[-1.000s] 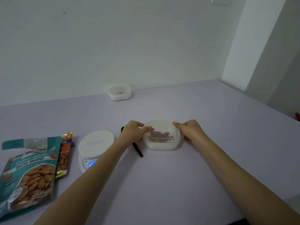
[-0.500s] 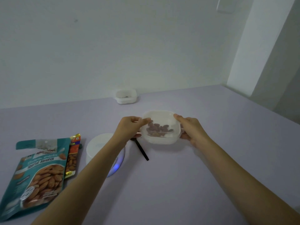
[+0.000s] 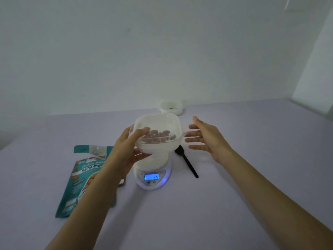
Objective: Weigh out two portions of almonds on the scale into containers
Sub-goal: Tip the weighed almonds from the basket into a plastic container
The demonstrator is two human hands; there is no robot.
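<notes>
I see the translucent white square plastic container (image 3: pixel 163 123) as smooth and slightly glossy, with a small highlight on its far rim. The brown almonds (image 3: pixel 158 138) in it look matt and dull-skinned. The round white plastic scale (image 3: pixel 153 166) has a smooth, satiny shell, and its blue lit display (image 3: pixel 151 177) is glossy. The slim black plastic spoon (image 3: pixel 188 163) looks smooth with little sheen. The teal printed almond pouch (image 3: pixel 82 179) reads to me as a faintly shiny film, creased at the top. The second white plastic container (image 3: pixel 171 107) looks equally frosted. The pale lilac table (image 3: pixel 234 195) is matt and even, and the white wall (image 3: pixel 162 51) is matt too.
</notes>
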